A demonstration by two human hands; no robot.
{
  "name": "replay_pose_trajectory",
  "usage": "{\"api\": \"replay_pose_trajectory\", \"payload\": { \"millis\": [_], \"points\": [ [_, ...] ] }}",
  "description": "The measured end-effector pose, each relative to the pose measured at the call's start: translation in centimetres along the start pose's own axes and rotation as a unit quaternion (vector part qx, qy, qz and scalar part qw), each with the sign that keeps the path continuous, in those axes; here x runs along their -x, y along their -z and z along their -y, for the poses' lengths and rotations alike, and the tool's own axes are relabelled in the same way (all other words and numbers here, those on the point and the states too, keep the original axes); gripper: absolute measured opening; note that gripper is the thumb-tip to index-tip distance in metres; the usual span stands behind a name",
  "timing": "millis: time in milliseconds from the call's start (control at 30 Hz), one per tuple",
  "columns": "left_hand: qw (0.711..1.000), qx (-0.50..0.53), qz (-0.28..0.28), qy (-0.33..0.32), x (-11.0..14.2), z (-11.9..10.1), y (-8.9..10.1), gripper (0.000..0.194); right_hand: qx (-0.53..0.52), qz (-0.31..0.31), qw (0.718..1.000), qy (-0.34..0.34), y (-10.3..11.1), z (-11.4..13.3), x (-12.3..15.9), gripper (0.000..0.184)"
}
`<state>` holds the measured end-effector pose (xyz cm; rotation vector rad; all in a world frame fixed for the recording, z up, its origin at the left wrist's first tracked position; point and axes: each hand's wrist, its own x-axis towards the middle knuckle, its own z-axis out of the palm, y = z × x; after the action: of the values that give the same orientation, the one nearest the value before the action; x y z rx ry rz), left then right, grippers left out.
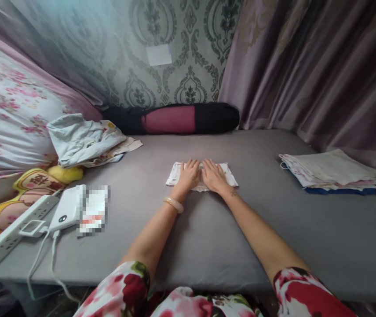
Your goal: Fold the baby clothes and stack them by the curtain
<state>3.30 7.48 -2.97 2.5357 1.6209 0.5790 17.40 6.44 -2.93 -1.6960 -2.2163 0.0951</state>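
Note:
In the middle of the grey sheet lies a folded, light-coloured patterned cloth (230, 176), longer from side to side than front to back. My left hand (189, 172) rests flat on its left half, fingers stretched away from me. On the other half my right hand (212, 175) presses down the same way, close beside the left. Both hands are open and grip nothing. Much of the cloth's middle is hidden beneath them.
A neat stack of folded cloths (333, 171) lies at the right. Crumpled clothes (85, 138) sit at back left, near a yellow plush toy (36, 189). A white power bank (67, 207) and power strip (16, 233) with cables lie left. Behind stands a black-and-maroon roll (171, 119).

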Motion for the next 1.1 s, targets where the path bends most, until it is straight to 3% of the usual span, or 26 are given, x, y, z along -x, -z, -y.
{"api": "replay_pose_trajectory", "payload": {
  "millis": [133, 367, 633, 800, 967, 1100],
  "points": [
    [0.999, -0.018, 0.036, 0.015, 0.3, 0.1, -1.6, 0.047, 0.008, 0.041, 0.999, 0.005, -1.1, 0.2, 0.5, 0.053],
    [0.998, -0.025, 0.056, 0.02, 0.3, 0.3, -1.6, 0.05, 0.01, 0.053, 0.999, 0.004, -1.2, 0.0, 0.6, 0.054],
    [0.998, -0.029, 0.042, 0.021, 0.3, 0.7, -1.6, 0.051, -0.009, 0.06, 0.998, -0.015, -0.7, -0.5, 0.3, 0.053],
    [0.995, -0.089, 0.006, 0.036, 0.6, 1.5, -1.0, 0.055, 0.029, 0.033, 0.999, -0.031, -0.4, -0.8, 0.4, 0.053],
    [0.991, -0.114, 0.06, 0.033, 0.9, 1.9, -1.3, 0.062, 0.046, 0.057, 0.997, -0.029, -0.8, -0.7, 0.6, 0.053],
    [0.99, -0.114, 0.072, 0.034, 0.8, 1.9, -1.3, 0.063, 0.047, 0.054, 0.997, -0.031, -0.9, -0.7, 0.7, 0.053]
  ]
}}
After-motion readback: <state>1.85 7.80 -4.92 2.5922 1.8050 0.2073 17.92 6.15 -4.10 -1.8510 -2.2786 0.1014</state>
